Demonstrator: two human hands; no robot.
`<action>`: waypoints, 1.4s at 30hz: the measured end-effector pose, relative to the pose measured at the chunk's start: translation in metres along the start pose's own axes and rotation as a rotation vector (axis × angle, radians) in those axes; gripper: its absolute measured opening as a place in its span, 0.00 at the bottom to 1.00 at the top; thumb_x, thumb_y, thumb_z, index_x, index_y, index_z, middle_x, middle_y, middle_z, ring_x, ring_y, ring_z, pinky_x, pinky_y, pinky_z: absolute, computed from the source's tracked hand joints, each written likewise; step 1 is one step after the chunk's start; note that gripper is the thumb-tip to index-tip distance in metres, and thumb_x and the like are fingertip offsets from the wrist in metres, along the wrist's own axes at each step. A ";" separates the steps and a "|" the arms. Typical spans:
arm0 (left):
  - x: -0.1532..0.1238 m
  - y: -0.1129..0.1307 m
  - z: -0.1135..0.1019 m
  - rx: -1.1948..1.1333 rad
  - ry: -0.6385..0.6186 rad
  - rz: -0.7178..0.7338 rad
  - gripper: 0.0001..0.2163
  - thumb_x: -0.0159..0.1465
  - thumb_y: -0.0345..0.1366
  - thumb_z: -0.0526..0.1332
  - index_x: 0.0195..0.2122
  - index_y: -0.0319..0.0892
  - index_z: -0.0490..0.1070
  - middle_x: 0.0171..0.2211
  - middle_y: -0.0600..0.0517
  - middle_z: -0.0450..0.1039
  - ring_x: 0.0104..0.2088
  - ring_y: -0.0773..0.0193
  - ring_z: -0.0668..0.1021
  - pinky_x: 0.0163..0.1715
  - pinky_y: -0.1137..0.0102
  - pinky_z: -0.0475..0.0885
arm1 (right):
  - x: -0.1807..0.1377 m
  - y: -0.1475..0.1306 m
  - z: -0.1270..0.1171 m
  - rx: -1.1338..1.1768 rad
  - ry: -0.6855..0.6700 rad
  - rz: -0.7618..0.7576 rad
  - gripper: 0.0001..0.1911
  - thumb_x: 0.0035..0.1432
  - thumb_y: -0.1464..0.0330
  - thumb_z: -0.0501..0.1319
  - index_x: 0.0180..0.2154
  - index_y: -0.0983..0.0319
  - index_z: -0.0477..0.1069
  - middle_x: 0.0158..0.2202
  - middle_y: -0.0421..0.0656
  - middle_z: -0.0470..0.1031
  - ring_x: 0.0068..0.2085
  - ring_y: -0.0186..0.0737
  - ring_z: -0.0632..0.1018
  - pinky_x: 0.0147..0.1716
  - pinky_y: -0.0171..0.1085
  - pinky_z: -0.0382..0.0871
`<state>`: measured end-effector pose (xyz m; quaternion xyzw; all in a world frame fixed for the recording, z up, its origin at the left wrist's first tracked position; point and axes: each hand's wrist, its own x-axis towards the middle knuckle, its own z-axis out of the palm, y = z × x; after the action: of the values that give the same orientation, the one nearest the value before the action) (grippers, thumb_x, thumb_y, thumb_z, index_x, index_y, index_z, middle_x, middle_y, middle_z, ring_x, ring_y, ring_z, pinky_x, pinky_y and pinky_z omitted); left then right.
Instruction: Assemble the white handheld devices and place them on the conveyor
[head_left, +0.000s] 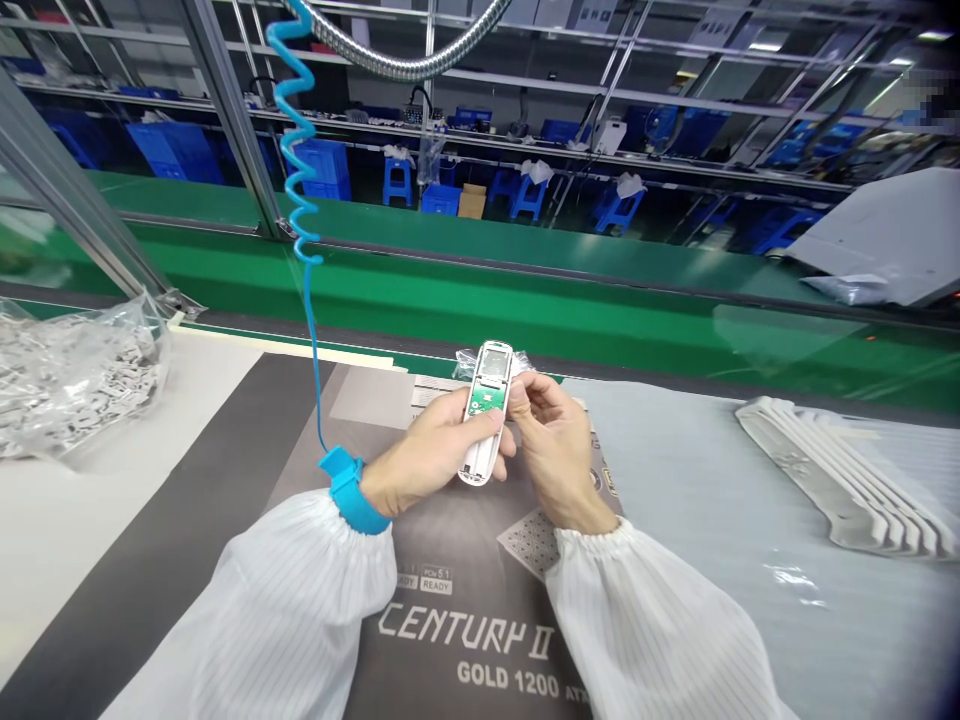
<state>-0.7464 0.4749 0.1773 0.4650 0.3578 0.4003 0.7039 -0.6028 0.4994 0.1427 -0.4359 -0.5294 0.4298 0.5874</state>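
Note:
In the middle of the head view is a long white handheld device housing [475, 462], like a remote control, tilted with its far end up. A green circuit board [486, 397] and a small grey screen [495, 362] show in its open face. My left hand [442, 440] is closed around the lower half, thumb across the board and fingertips showing beyond the right edge. My right hand [553, 440] is at the upper right edge, thumb and forefinger pinched against it; anything between them is hidden. A blue wrist strap [356, 492] circles my left wrist.
A printed dark cardboard sheet [465, 620] lies under my hands. At left is a clear bag of small parts [82, 380]; at right, several nested white plastic parts [847, 480] lie on foam sheeting [675, 560]. A coiled blue cord [296, 130] hangs down to the strap.

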 end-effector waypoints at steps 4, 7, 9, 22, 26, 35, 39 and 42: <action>-0.001 0.000 0.000 0.005 0.033 -0.003 0.10 0.65 0.41 0.61 0.40 0.39 0.65 0.29 0.52 0.74 0.22 0.70 0.75 0.21 0.75 0.66 | -0.001 0.000 0.001 -0.008 0.004 0.004 0.17 0.56 0.52 0.68 0.35 0.59 0.74 0.33 0.40 0.76 0.34 0.37 0.75 0.36 0.37 0.71; -0.002 0.000 0.001 0.004 0.031 -0.007 0.09 0.65 0.40 0.60 0.40 0.39 0.65 0.28 0.53 0.73 0.22 0.70 0.74 0.21 0.75 0.65 | -0.001 0.000 0.000 -0.011 0.007 -0.005 0.17 0.56 0.52 0.69 0.35 0.59 0.74 0.33 0.40 0.76 0.34 0.37 0.75 0.36 0.37 0.70; -0.002 0.001 0.001 -0.004 0.017 -0.004 0.09 0.65 0.40 0.60 0.38 0.39 0.66 0.27 0.52 0.73 0.22 0.70 0.74 0.22 0.75 0.65 | -0.001 0.000 0.000 -0.017 0.005 -0.015 0.17 0.56 0.52 0.68 0.35 0.59 0.74 0.33 0.40 0.76 0.34 0.37 0.75 0.36 0.37 0.71; -0.001 0.000 0.000 0.018 0.049 0.005 0.11 0.68 0.44 0.57 0.41 0.41 0.65 0.23 0.57 0.67 0.18 0.73 0.68 0.19 0.77 0.59 | 0.001 -0.001 0.001 -0.039 0.004 -0.041 0.17 0.55 0.52 0.69 0.35 0.58 0.73 0.32 0.41 0.77 0.34 0.39 0.76 0.36 0.38 0.72; 0.001 -0.003 -0.002 0.046 0.050 0.030 0.13 0.68 0.45 0.58 0.45 0.42 0.65 0.23 0.58 0.67 0.18 0.73 0.68 0.21 0.76 0.61 | 0.001 -0.001 0.001 -0.047 0.005 -0.041 0.19 0.54 0.50 0.69 0.34 0.58 0.73 0.32 0.41 0.76 0.34 0.39 0.76 0.37 0.39 0.71; 0.004 -0.014 -0.008 0.321 0.161 0.173 0.11 0.68 0.45 0.57 0.44 0.43 0.66 0.29 0.56 0.70 0.25 0.70 0.71 0.28 0.73 0.65 | 0.002 0.004 -0.002 -0.081 0.042 -0.046 0.19 0.54 0.50 0.69 0.35 0.59 0.73 0.32 0.40 0.74 0.33 0.38 0.73 0.35 0.37 0.68; 0.002 -0.013 -0.008 0.453 0.250 0.225 0.09 0.68 0.43 0.57 0.44 0.44 0.68 0.30 0.55 0.71 0.26 0.68 0.71 0.28 0.73 0.66 | 0.003 0.008 -0.003 -0.091 0.043 -0.065 0.16 0.56 0.53 0.68 0.35 0.59 0.74 0.33 0.40 0.75 0.34 0.38 0.73 0.36 0.37 0.68; 0.001 -0.011 -0.006 0.564 0.319 0.268 0.09 0.68 0.40 0.57 0.46 0.44 0.71 0.30 0.55 0.73 0.29 0.67 0.73 0.31 0.73 0.65 | 0.004 0.010 -0.005 -0.131 0.048 -0.091 0.16 0.57 0.53 0.67 0.36 0.59 0.74 0.34 0.41 0.75 0.35 0.38 0.74 0.37 0.38 0.68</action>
<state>-0.7493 0.4751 0.1653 0.6157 0.4954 0.4422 0.4242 -0.5980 0.5050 0.1337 -0.4591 -0.5611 0.3566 0.5893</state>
